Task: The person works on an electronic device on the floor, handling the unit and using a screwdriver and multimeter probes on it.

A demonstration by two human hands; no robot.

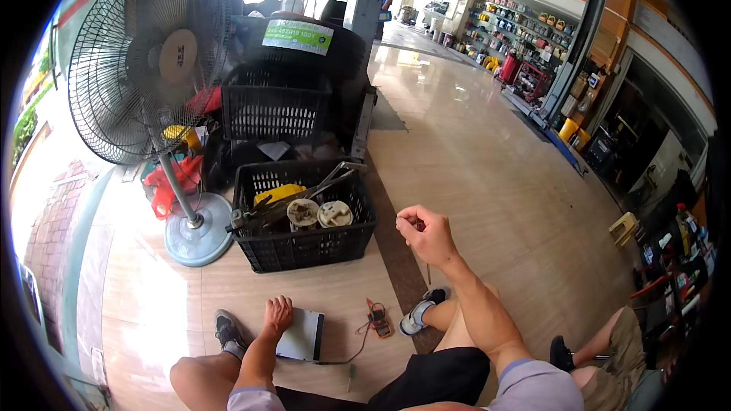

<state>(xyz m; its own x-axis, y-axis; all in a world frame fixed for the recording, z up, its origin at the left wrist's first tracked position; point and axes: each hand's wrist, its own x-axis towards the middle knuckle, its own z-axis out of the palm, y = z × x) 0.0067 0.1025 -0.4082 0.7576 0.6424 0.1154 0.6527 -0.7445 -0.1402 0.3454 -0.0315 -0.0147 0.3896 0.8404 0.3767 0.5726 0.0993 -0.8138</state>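
Observation:
My left hand [279,315] grips the upper left corner of a flat grey metal box [301,336] near the floor between my legs. My right hand [428,237] is raised in front of my right knee, its fingers curled closed. A thin rod [428,274] shows below that hand; whether it is part of something held I cannot tell. On the floor right of the box lies an orange and black multimeter [379,320] with red leads. A small screwdriver-like tool [351,377] lies below the box.
Ahead stands a black plastic crate [304,251] holding metal parts and round pale pieces. To its left is a standing fan [194,221]. Another person's leg [601,346] is at the right, near a cluttered tool area. Stocked shelves [525,23] line the far wall.

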